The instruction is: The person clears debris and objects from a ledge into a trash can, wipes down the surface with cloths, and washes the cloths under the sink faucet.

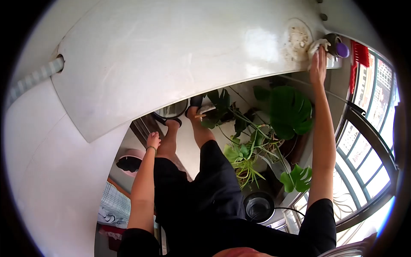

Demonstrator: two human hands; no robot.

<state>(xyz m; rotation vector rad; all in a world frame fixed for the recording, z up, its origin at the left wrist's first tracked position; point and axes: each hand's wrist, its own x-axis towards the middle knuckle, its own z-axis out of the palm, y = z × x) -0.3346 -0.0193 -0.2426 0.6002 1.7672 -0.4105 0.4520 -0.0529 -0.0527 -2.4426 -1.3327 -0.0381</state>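
Note:
My right hand [318,67] reaches far out to the right end of a white panel-like surface [171,51], fingers stretched along a crumpled white cloth [319,45] that they press on it. Right beside the cloth is a round dirty patch [299,38] with brownish specks. A dark container with a purple end [341,50] stands just past my fingertips. My left hand [153,140] hangs low near my leg, fingers curled in a loose fist, with nothing visible in it; a thin bracelet circles that wrist.
Large-leaved potted plants [289,109] grow below the surface on the right. Beyond my right arm is a barred window [370,141]. A ribbed hose [36,79] passes through a hole at the surface's left. A dark bucket [259,205] and a pink basin [130,160] stand lower down.

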